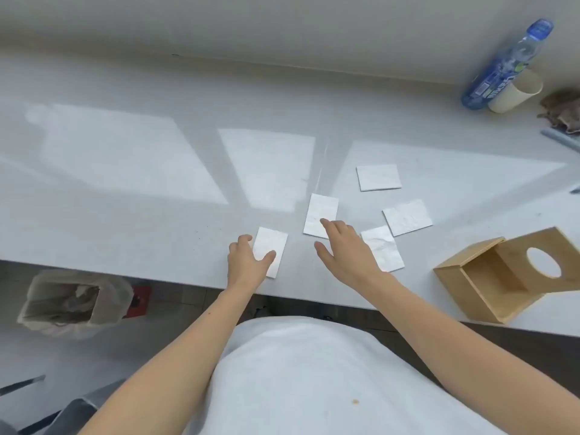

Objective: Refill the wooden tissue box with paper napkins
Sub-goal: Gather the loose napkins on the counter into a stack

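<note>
Several folded white paper napkins lie spread on the white table. My left hand rests on the nearest napkin, thumb and fingers at its two sides. My right hand lies flat with fingers apart, its index fingertip on the middle napkin; it partly covers another napkin. Two more napkins lie further back. The wooden tissue box sits at the right near the table's front edge, open and empty, its lid with a round hole tilted up.
A blue bottle and a cream paper cup stand at the far right by the wall, with a brown crumpled thing beside them. A lined waste bin stands on the floor to the left, below the table edge.
</note>
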